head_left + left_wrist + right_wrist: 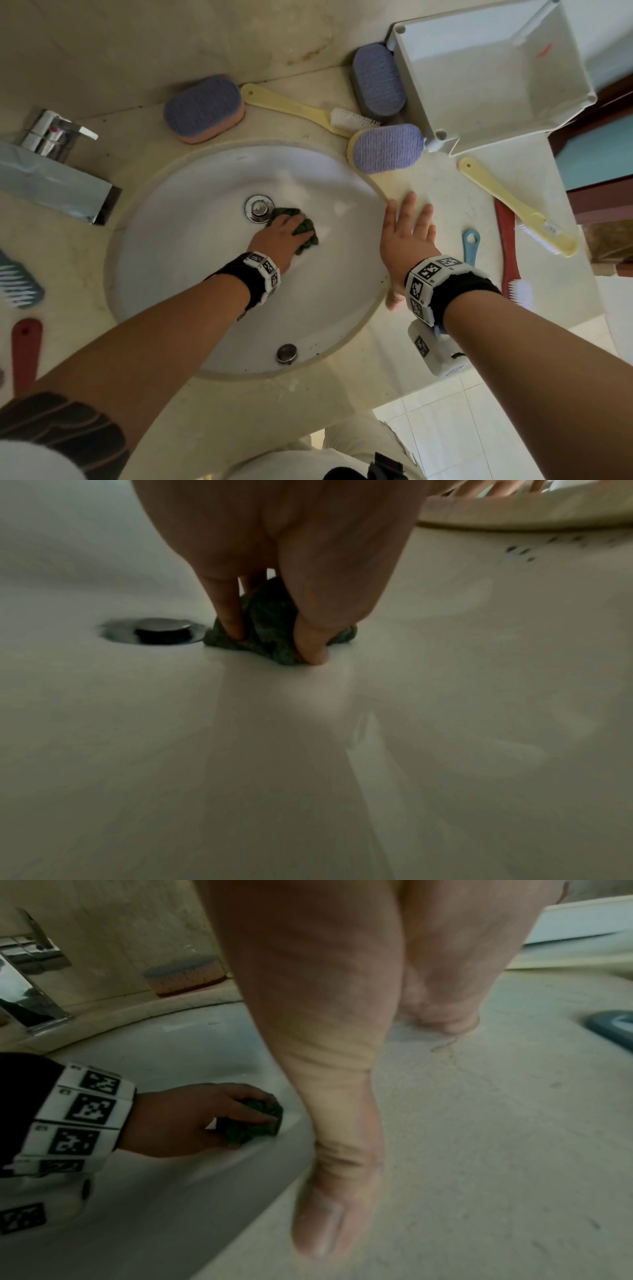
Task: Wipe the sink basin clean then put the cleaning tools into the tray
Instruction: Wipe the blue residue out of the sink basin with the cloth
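left hand [279, 236] fingers [310, 639] curl round the green cloth [306, 233] on the sink basin [191, 260] floor, drain [259, 209] just beyond them; right hand [407, 236] lies flat, holding nothing, nearer the tray [579, 61].

Counts around the sink

Three purple-topped sponge pads: one [205, 109] by the wall, one [377, 82] against the tray, one [387, 148] at the basin's rim; two yellow long-handled brushes [294, 109] [517, 205]; two red-handled brushes [508, 246] [25, 349]; one blue handle [470, 245], its head hidden; one teal comb-like tool [17, 282] at the left edge; one green cloth [305, 234]; one white tray [568, 51]; one basin [191, 274], one tap [56, 171], one drain plug [258, 208], one overflow cap [287, 353]; two hands [279, 238] [406, 236].
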`<state>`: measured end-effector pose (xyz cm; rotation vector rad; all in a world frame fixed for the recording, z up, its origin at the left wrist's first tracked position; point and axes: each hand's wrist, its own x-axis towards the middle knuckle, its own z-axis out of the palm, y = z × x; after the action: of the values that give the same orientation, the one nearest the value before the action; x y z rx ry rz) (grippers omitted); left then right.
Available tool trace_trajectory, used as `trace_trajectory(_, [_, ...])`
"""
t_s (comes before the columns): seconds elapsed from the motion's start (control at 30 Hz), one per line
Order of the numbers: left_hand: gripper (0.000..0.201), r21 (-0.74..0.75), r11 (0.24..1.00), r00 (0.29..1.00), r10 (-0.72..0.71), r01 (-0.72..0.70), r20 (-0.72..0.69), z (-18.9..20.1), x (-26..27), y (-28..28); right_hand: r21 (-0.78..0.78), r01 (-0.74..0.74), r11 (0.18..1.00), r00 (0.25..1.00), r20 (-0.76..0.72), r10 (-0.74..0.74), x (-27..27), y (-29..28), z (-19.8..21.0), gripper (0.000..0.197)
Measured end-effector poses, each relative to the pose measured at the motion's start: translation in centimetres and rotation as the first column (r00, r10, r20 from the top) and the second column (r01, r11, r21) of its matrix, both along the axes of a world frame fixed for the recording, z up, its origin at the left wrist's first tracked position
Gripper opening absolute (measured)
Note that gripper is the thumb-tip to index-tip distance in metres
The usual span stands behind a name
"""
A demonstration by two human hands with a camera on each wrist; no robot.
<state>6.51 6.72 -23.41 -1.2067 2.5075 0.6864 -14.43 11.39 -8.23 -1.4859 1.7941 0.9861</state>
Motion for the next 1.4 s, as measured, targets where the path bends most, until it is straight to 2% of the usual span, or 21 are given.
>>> trace_trajectory(0.17, [0.048, 0.001, 0.988, 0.979, 0.152, -0.154, 0.138, 0.6, 2.2, -3.0, -0.004, -0.003, 1.0, 1.0, -0.007, 0.003, 0.0, 0.0, -0.1, 0.162])
trace_trajectory(0.23, [0.042, -0.045, 0.963, 0.947, 0.27, -0.266, 0.175, 1.1, 2.3, -3.6, -0.005, -0.004, 1.0, 1.0, -0.007, 0.004, 0.0, -0.1, -0.1, 0.162])
trace_trajectory(0.3, [0.039, -0.087, 0.941, 0.926, 0.338, -0.327, 0.168, 1.7, 2.7, -4.0, -0.007, -0.002, 1.0, 1.0, -0.006, 0.001, 0.1, 0.0, 0.0, 0.162])
trace_trajectory(0.37, [0.046, -0.127, 0.921, 0.916, 0.384, -0.37, 0.12, 2.3, 3.8, -4.5, -0.01, -0.005, 1.0, 1.0, -0.008, 0.005, 0.1, 0.0, 0.0, 0.161])
trace_trajectory(0.57, [0.041, -0.115, 0.804, 0.803, 0.592, -0.583, 0.064, 3.3, 7.4, -4.2, -0.002, -0.006, 1.0, 1.0, -0.011, 0.006, 0.0, -0.1, -0.1, 0.161])
trace_trajectory(0.7, [0.022, -0.032, 0.816, 0.797, 0.571, -0.577, 0.196, 2.0, 8.4, -2.9, -0.002, -0.005, 1.0, 1.0, -0.012, 0.005, 0.1, -0.1, -0.1, 0.161])
trace_trajectory(0.83, [0.031, 0.027, 0.821, 0.803, 0.55, -0.57, 0.228, 0.6, 7.4, -0.6, 0.001, -0.005, 1.0, 1.0, -0.014, 0.005, 0.1, -0.1, 0.0, 0.162])
trace_trajectory(0.93, [0.039, -0.002, 0.833, 0.824, 0.549, -0.554, 0.139, 0.1, 5.4, -0.5, 0.003, -0.003, 1.0, 1.0, -0.011, 0.003, 0.1, -0.1, 0.0, 0.162])
trace_trajectory(1.03, [0.045, 0.067, 0.798, 0.801, 0.597, -0.599, 0.05, -0.3, 3.5, -1.8, 0.002, 0.0, 1.0, 1.0, -0.014, 0.0, 0.1, -0.1, -0.1, 0.162])
trace_trajectory(1.1, [0.048, 0.123, 0.731, 0.733, 0.679, -0.672, -0.03, 0.0, 3.0, -2.2, 0.002, 0.005, 1.0, 1.0, -0.015, -0.005, 0.2, -0.1, -0.1, 0.162])
trace_trajectory(1.23, [0.046, 0.116, 0.62, 0.57, 0.768, -0.776, -0.292, 1.8, 4.7, -2.4, 0.0, 0.004, 1.0, 1.0, -0.009, -0.004, 0.0, -0.1, -0.2, 0.163])
trace_trajectory(1.33, [0.04, 0.038, 0.589, 0.552, 0.776, -0.807, -0.304, 3.1, 8.3, -2.8, -0.002, 0.004, 1.0, 1.0, -0.01, -0.004, 0.0, 0.0, -0.1, 0.163])
trace_trajectory(1.4, [0.032, -0.005, 0.585, 0.57, 0.788, -0.811, -0.233, 4.0, 10.6, -2.9, -0.002, 0.001, 1.0, 1.0, -0.016, -0.001, 0.0, 0.0, -0.1, 0.163])
